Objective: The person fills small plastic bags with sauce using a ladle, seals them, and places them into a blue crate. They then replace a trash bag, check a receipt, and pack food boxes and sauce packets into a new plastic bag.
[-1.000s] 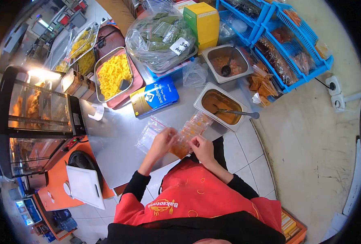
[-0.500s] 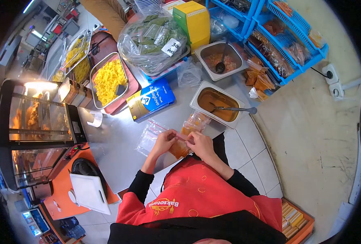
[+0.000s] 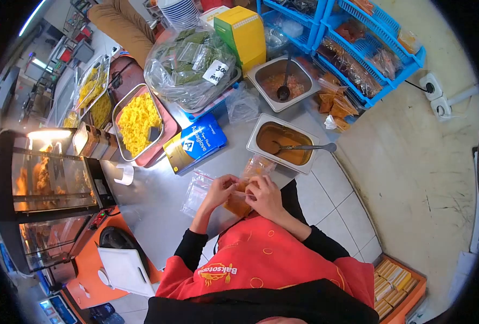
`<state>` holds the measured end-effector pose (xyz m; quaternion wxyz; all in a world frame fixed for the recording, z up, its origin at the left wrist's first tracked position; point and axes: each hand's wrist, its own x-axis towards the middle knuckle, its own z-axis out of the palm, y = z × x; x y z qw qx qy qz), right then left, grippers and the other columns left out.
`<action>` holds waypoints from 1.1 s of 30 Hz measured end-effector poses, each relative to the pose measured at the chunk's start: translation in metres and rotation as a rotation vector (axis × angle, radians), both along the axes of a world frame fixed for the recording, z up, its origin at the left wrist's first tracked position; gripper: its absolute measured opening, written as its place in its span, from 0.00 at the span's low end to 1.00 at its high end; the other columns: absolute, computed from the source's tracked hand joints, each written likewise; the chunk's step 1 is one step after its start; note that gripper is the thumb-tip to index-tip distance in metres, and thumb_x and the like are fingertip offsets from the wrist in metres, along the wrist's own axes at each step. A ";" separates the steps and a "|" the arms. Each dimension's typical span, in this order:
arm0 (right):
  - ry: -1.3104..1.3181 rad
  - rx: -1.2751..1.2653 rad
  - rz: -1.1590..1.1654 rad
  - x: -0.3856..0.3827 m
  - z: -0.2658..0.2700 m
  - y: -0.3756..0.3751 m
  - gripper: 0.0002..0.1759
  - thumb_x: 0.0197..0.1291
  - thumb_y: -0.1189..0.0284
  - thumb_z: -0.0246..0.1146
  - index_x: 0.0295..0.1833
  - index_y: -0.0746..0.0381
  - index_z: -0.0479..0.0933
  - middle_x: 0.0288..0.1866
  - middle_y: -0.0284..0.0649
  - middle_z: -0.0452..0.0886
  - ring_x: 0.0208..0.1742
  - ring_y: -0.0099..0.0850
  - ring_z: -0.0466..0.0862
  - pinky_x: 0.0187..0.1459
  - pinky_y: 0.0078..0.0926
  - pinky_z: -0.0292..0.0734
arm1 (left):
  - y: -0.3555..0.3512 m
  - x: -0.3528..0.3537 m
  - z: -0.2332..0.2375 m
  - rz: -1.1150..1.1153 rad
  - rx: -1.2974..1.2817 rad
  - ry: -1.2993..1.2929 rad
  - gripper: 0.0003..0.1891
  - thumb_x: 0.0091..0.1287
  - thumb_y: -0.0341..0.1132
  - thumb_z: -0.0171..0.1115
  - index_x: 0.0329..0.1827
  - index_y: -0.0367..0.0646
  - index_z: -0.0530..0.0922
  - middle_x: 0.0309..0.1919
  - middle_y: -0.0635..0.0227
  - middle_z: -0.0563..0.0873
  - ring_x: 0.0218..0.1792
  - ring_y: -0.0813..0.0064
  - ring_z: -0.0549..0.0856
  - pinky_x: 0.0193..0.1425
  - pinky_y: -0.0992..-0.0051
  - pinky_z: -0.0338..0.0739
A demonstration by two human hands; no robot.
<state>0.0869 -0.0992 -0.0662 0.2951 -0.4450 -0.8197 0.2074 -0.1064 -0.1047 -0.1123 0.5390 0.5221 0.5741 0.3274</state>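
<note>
Between my two hands is a small clear bag of orange-brown sauce (image 3: 237, 206), held at its top edge over the metal table's near edge. My left hand (image 3: 219, 191) pinches one side of the bag's top. On the other side, my right hand (image 3: 265, 197) has its fingers closed on the same edge. Flat clear zip bags (image 3: 197, 193) lie just left of my left hand. Another filled bag (image 3: 258, 166) rests beyond my right hand. A steel pan of brown sauce with a ladle (image 3: 283, 142) stands past it.
Behind are a blue glove box (image 3: 197, 141), a tray of yellow food (image 3: 138, 123), a bag of green leaves (image 3: 188, 62) and a second pan (image 3: 283, 81). Blue baskets (image 3: 366, 51) stand back right. A lit glass cabinet (image 3: 53, 183) is at left. Another person's legs (image 3: 121, 27) show at top left.
My fingers have shifted slightly along the bag's top, still holding it. The surroundings have shifted a little in the frame as the camera moved.
</note>
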 end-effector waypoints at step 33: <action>-0.154 -0.115 -0.219 0.011 -0.001 0.027 0.09 0.44 0.69 0.66 0.28 0.58 0.72 0.33 0.37 0.75 0.35 0.36 0.80 0.32 0.32 0.77 | 0.082 0.030 0.006 -0.070 0.332 0.253 0.18 0.55 0.34 0.66 0.47 0.36 0.76 0.32 0.60 0.81 0.40 0.60 0.77 0.46 0.67 0.72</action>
